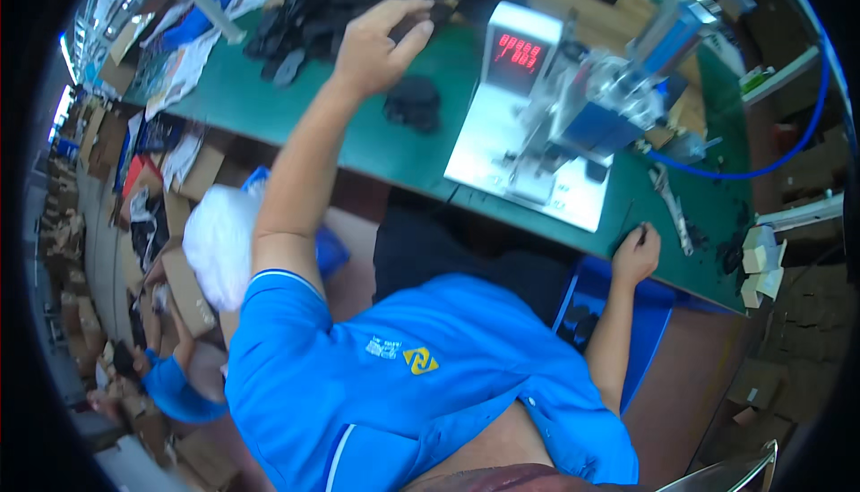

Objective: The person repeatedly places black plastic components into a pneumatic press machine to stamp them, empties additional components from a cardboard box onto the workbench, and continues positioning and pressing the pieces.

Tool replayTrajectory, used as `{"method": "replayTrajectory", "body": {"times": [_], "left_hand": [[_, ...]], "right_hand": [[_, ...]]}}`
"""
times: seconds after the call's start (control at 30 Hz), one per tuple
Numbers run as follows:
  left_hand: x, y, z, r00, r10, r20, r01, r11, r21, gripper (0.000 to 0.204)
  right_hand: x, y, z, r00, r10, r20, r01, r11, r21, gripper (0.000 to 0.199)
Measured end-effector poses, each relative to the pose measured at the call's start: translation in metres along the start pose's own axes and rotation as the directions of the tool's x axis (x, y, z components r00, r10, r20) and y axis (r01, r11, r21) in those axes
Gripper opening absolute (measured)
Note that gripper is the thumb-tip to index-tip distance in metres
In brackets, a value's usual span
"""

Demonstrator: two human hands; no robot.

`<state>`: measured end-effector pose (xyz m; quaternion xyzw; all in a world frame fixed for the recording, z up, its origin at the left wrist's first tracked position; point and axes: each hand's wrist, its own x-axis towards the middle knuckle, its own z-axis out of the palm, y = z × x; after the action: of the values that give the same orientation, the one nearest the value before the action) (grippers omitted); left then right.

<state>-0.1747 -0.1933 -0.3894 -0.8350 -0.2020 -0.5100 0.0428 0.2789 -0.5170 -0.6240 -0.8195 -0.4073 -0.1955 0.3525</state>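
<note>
My left hand (383,44) reaches over the near edge of a heap of flat black pieces (313,22), thumb and fingers apart; nothing shows between them. Just below it a small stack of black pieces (413,103) lies on the green tabletop (367,138). At the table's front edge on the right, my right hand (636,255) is closed round a small dark object (641,236), too small to name. Between my hands stands a bench machine (600,111) with a white base plate (488,156) and a lit red digital display (518,51).
An adjustable wrench (670,205) lies right of the machine, where a blue air hose (779,170) curves. Below my right hand, a blue bin (649,331) holds dark pieces. A white bag (219,246) and cardboard boxes stand left; another person (170,385) works there.
</note>
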Motion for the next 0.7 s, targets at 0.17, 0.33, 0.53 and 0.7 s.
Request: {"method": "replayTrajectory", "body": {"times": [0.17,0.33,0.53,0.7], "left_hand": [[-0.185,-0.003,0.021,0.493,-0.87,-0.013,0.854,0.486,-0.184,0.037],[-0.214,0.015,0.032,0.614,-0.789,0.03,0.789,0.614,0.011,0.049],[-0.156,-0.001,0.05,0.77,-0.625,0.128,0.554,0.754,0.352,0.067],[-0.123,-0.048,0.058,0.519,-0.731,0.442,0.456,0.675,0.58,0.07]], "right_hand": [[0.005,-0.004,0.007,0.999,0.01,0.051,-0.007,0.998,-0.063,0.027],[0.001,0.006,0.005,0.999,-0.008,0.037,0.01,0.998,-0.055,0.029],[-0.002,0.009,0.005,1.0,-0.028,0.0,0.028,0.999,-0.034,0.029],[-0.001,0.003,0.007,0.999,-0.038,-0.018,0.038,0.998,-0.043,0.029]]}}
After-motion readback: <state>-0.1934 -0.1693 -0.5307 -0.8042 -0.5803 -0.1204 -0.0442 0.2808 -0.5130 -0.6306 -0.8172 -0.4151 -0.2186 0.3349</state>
